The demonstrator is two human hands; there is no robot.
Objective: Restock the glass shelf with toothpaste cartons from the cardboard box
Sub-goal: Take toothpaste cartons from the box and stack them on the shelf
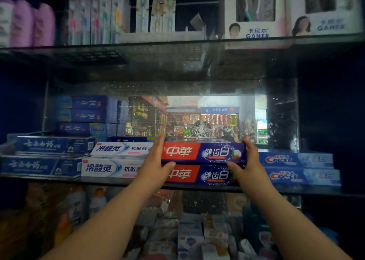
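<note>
A red and blue toothpaste carton (203, 152) lies on top of an identical carton (199, 174) on the glass shelf (306, 190), in the middle of the row. My left hand (155, 158) grips the top carton's left end, thumb under it. At the carton's right end my right hand (249, 157) holds it the same way. The cardboard box is out of view.
White toothpaste cartons (116, 159) are stacked to the left, dark blue ones (45, 155) further left, Crest cartons (300, 168) to the right. A mirror (197, 119) backs the shelf. Toothbrush packs (142, 13) stand on the shelf above, bottles and small packs below.
</note>
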